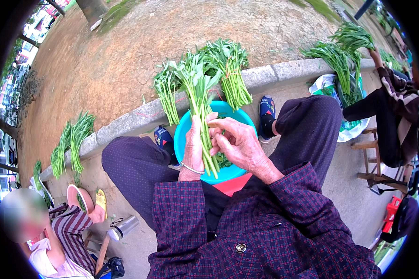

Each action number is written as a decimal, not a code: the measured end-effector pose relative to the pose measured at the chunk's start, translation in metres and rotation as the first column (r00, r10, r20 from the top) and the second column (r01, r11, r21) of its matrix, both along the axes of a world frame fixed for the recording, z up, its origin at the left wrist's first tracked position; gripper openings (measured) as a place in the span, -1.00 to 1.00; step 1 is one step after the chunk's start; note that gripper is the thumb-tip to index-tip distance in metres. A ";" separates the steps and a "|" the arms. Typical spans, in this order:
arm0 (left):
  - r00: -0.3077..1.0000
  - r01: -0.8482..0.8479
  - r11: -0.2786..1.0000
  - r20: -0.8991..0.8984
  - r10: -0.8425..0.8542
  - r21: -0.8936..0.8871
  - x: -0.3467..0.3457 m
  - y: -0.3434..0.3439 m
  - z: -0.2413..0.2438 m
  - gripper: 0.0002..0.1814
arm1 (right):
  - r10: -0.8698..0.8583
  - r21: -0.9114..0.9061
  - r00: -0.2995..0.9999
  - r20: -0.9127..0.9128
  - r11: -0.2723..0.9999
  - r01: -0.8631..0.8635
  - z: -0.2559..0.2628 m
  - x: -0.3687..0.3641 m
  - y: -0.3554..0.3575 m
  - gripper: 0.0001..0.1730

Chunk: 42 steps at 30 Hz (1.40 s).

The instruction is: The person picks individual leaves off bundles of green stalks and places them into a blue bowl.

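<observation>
My left hand (193, 150), with a metal bangle at the wrist, holds a bunch of long green leafy stems (195, 96), probably water spinach. The leaves point away from me and the cut ends towards me. My right hand (242, 146) is just right of the stems with its fingers curled. Whether they pinch a stem is hidden. Below both hands, between my feet, sits a turquoise basin (250, 122) with greens inside. Beyond it, a bunch tied with red string (234, 78) and a smaller bunch (167, 96) lean over the stone kerb.
The stone kerb (258, 78) borders bare soil (125, 69). More bunches (77, 139) rest on it at left. A seated person (70, 233) is near a pink basin (80, 197) and steel flask (125, 226). At right, another person (398, 115) holds greens (354, 36).
</observation>
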<state>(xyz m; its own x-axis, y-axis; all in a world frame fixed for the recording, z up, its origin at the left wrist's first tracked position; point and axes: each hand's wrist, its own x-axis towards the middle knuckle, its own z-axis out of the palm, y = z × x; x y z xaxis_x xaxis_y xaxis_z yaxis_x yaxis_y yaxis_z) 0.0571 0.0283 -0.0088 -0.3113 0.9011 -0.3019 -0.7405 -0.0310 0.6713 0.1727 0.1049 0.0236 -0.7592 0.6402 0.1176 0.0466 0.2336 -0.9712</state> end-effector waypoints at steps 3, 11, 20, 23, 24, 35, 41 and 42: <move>0.997 0.004 0.999 -0.077 -0.007 -0.035 0.003 0.000 -0.005 -0.31 | -0.019 0.106 1.000 0.011 0.994 0.017 -0.001 -0.001 -0.002 -0.80; 0.966 -0.184 0.967 -0.212 0.146 -0.177 0.023 0.012 0.009 -0.31 | -0.036 0.369 0.998 0.060 0.929 0.012 0.000 0.000 -0.002 -0.82; 0.975 -0.059 0.993 -0.219 0.037 -0.098 0.000 0.000 0.000 -0.50 | -0.065 0.386 0.991 0.117 0.922 0.015 -0.003 0.003 0.000 -0.86; 0.964 -0.105 0.989 -0.256 0.075 -0.105 -0.003 -0.001 -0.001 -0.57 | -0.043 0.382 0.991 0.126 0.924 -0.008 -0.004 0.003 -0.001 -0.88; 0.955 -0.150 0.983 -0.273 0.117 -0.103 -0.001 0.001 -0.003 -0.60 | -0.034 0.385 0.990 0.134 0.923 -0.021 -0.005 0.004 -0.001 -0.88; 0.959 -0.278 0.960 -0.039 0.279 0.024 -0.022 -0.004 -0.011 -0.63 | 0.127 0.362 0.904 0.407 0.887 -0.287 -0.011 0.016 0.004 -0.86; 0.930 -0.350 0.937 -0.117 0.348 0.004 -0.009 0.001 -0.012 -0.65 | 0.054 0.330 0.964 0.259 0.933 -0.141 -0.012 0.007 -0.006 -0.70; 0.942 -0.319 0.947 -0.105 0.320 0.022 -0.009 0.001 -0.015 -0.66 | 0.049 0.333 0.960 0.274 0.932 -0.142 -0.016 0.006 -0.009 -0.70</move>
<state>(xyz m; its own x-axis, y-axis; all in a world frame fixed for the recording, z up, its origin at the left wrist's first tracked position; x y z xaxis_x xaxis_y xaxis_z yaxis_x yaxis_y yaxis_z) 0.0477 0.0289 -0.0237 -0.6129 0.7504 -0.2475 -0.6161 -0.2576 0.7443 0.1784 0.0955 0.0081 -0.8483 0.5178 0.1110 0.2440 0.5682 -0.7859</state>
